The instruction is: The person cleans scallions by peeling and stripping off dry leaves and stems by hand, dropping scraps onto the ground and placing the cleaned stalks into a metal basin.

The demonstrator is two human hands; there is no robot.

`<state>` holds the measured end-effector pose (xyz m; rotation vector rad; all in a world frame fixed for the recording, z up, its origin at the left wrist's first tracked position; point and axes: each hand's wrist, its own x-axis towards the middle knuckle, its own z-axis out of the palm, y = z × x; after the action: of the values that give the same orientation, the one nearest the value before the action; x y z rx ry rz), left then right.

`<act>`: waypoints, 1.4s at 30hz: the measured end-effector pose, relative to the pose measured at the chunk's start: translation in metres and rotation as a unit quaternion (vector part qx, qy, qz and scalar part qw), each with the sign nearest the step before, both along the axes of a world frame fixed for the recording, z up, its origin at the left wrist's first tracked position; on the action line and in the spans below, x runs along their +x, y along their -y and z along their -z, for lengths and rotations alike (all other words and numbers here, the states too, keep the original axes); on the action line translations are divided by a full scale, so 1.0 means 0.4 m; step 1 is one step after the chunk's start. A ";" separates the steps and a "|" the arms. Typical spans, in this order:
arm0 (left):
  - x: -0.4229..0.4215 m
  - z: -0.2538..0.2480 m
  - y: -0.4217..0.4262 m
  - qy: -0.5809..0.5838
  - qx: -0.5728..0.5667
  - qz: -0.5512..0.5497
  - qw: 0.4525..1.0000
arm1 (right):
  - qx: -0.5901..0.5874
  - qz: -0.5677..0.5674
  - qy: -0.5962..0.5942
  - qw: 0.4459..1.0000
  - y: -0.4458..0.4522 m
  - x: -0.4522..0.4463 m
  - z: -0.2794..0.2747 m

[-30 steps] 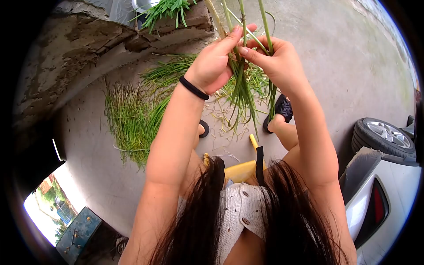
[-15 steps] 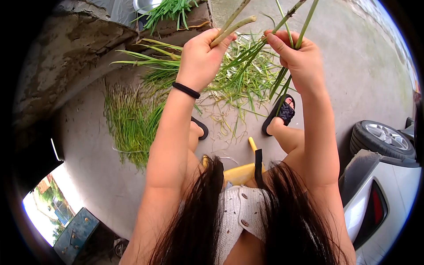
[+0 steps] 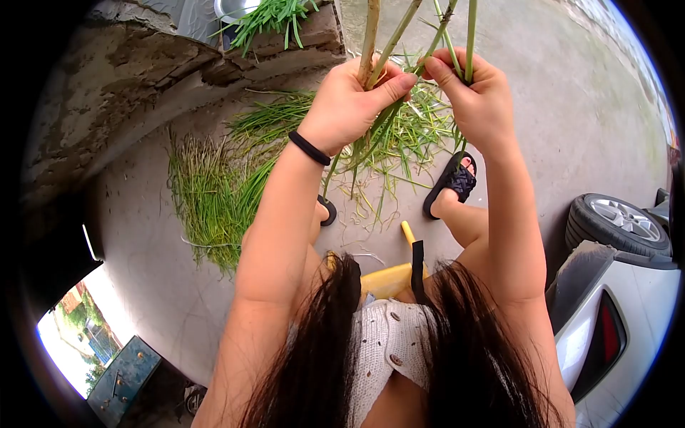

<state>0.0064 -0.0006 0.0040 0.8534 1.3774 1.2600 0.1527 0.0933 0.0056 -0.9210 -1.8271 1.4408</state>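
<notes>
Soft, even daylight spreads across the pale floor (image 3: 585, 135), and the shadows are faint. Down in the lower left, the opening (image 3: 118, 299) blazes, its brightest patch burning out to plain white! Right above it, the left edge sinks into near-black. Glare gleams off the metal bowl (image 3: 230, 8) up top. Both hands (image 3: 353, 103) catch the light cleanly, reading fairly crisp, while the dark hair (image 3: 314, 364) swallows detail. And look at that wide lens: black corners, a bluish fringe along the right rim, the car (image 3: 646, 342) bending with the curve.
</notes>
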 end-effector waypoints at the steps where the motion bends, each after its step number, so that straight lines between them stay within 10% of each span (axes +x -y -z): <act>1: 0.001 0.003 0.000 -0.003 -0.002 -0.004 1.000 | 0.023 0.005 0.019 1.000 -0.002 0.003 -0.004; 11: 0.006 0.007 0.006 0.008 0.028 -0.008 1.000 | 0.134 -0.096 0.075 0.984 -0.016 0.032 -0.037; 23: -0.024 0.010 0.015 -0.038 -0.042 0.010 0.998 | 0.024 0.391 -0.207 0.896 -0.173 0.163 -0.069; 31: 0.004 0.009 0.003 0.096 -0.070 0.071 0.990 | -0.200 0.011 -0.118 0.972 -0.064 0.062 -0.059; 42: 0.041 0.004 0.001 0.052 0.003 0.021 0.998 | -0.177 -0.015 -0.056 0.982 0.003 0.011 -0.035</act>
<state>0.0229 -0.0011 0.0024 0.8050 1.2681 1.2599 0.1569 0.0920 0.0197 -0.9623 -1.5349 1.8363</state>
